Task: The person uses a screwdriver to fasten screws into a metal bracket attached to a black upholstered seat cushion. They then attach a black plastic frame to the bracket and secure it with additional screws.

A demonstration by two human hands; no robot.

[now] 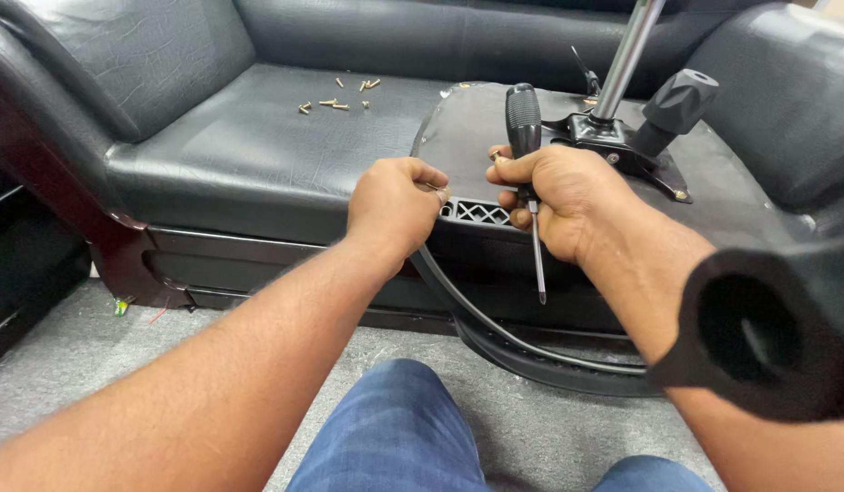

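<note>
Grey carpet covers the floor nearest the camera, with the person's blue-jeaned knee rising at the bottom edge and a rounded black plastic chair part close in at the lower right. Just beyond, an upturned black office-chair seat lies tilted across the front edge of a black leather sofa, its curved rim dropping down toward the carpet. Both hands meet at that near rim. On the left, the left hand is curled into a tight fist around the rim, beside a small lattice-patterned vent. Touching close on the right, the right hand is clenched around a black-handled screwdriver; the handle stands up above the fist and the thin metal shaft points down in front of the seat edge. Farther back on the seat's underside sits the metal mounting plate with its chrome gas cylinder and a black lever knob. Farthest off, several small brass-coloured screws lie scattered on the sofa cushion, well apart from both hands.
</note>
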